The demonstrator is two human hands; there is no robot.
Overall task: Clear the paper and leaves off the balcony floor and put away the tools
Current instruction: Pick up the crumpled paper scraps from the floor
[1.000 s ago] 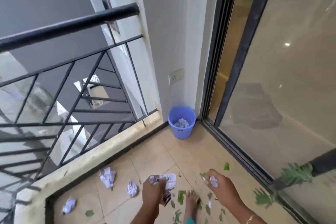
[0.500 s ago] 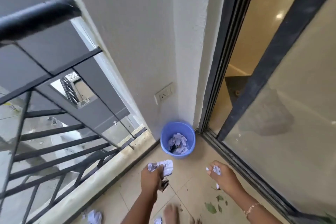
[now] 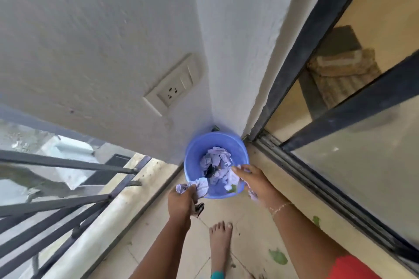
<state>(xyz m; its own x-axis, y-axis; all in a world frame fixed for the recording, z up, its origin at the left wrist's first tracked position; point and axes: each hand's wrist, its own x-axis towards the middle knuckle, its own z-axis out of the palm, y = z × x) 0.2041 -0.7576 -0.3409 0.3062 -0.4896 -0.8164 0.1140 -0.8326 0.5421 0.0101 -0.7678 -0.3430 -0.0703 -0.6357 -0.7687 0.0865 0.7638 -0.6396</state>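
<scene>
A person is leaning over a blue bucket (image 3: 196, 145) standing in the balcony corner, between the white wall (image 3: 113, 29) and the sliding glass door (image 3: 362, 165). The left hand (image 3: 182, 201) is hovering at the bucket's near rim, its fingers clamped around a wad of crumpled paper (image 3: 199, 186). The right hand (image 3: 256, 182) is reaching over the rim's other side, fingers stretched forward; a paper scrap (image 3: 252, 195) is showing beneath the palm, though whether it is being gripped cannot be told. Discarded paper balls (image 3: 215, 161) are lying inside the bucket. Green leaves (image 3: 278, 256) are lying on the tiled floor (image 3: 249, 222) near a bare foot (image 3: 220, 240).
</scene>
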